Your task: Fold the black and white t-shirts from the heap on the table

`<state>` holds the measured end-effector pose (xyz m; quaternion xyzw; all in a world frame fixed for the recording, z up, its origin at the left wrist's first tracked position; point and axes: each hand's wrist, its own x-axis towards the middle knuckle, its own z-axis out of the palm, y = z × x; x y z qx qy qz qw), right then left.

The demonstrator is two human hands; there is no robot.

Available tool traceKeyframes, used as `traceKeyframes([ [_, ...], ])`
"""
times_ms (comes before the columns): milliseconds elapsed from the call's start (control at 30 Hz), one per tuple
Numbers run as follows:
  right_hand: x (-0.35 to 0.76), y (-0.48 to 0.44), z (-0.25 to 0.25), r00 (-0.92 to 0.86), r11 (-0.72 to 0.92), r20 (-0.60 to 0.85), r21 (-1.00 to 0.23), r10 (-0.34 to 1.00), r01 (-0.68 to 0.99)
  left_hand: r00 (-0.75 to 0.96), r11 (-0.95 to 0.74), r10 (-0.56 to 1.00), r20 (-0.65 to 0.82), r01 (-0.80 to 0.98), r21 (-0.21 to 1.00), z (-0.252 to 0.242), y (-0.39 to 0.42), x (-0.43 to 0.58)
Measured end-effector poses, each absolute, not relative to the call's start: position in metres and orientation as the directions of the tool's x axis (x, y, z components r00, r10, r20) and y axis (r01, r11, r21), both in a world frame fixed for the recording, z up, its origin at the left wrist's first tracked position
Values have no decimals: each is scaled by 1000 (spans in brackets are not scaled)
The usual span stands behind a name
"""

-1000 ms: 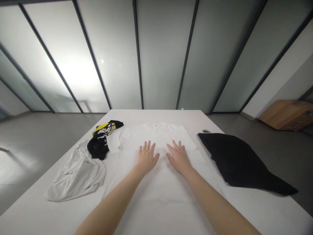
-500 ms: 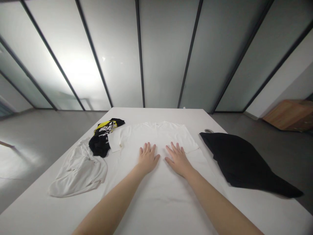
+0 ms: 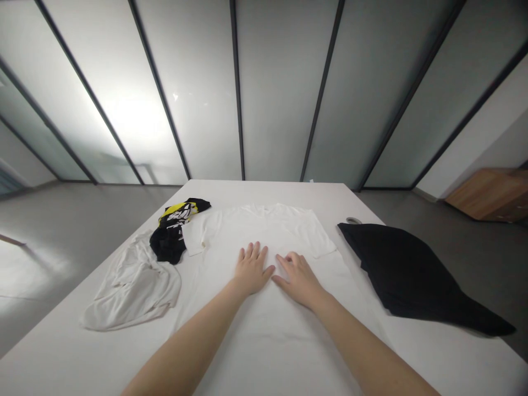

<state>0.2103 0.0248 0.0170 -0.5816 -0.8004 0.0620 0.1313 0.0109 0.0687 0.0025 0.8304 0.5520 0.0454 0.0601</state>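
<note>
A white T-shirt (image 3: 268, 225) lies spread flat on the white table (image 3: 330, 192), collar toward the far edge. My left hand (image 3: 250, 268) rests palm down on the middle of the shirt, fingers stretched out and close together. Just to its right, my right hand (image 3: 297, 276) also lies on the shirt, thumb almost touching the left thumb, with its fingers bent a little at the knuckles. Neither hand holds anything.
A crumpled white garment (image 3: 132, 286) lies at the left of the table, a black and yellow garment (image 3: 175, 225) behind it. At the right, a black garment (image 3: 408, 275) reaches the table's right edge, with a small ring-shaped object (image 3: 351, 220) behind it. Glass wall panels stand beyond.
Both hands slid a little toward me on the shirt and came closer together. The right hand's fingers went from flat and spread to slightly bent.
</note>
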Motion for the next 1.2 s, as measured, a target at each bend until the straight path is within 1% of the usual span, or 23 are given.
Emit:
traceKeyframes([
  [67,208,20,16,-284,300,97,-252,954,920,391,-388,920,12,909,153,3,68,11],
  [267,206,15,9,-238,207,-100,-250,966,946,398,-397,917,30,902,167,2,68,9],
  [400,206,14,9,-246,209,-131,-247,960,946,398,-397,917,28,904,160,2,69,9],
  [500,209,17,10,-203,174,-113,-226,973,958,400,-398,916,23,904,156,2,69,10],
  [667,223,27,11,1,-9,-63,-126,998,992,397,-396,918,26,905,156,2,69,10],
  [767,229,30,10,48,-54,-56,-99,997,994,398,-395,917,18,905,160,3,69,10],
  [1000,229,32,4,31,-25,55,-111,998,994,394,-391,919,12,907,158,6,68,11],
  [1100,221,28,-1,-47,59,89,-132,995,989,390,-388,921,19,909,155,5,68,11],
  [1200,211,22,-3,-145,150,50,-141,988,979,382,-381,924,27,912,152,3,68,12],
])
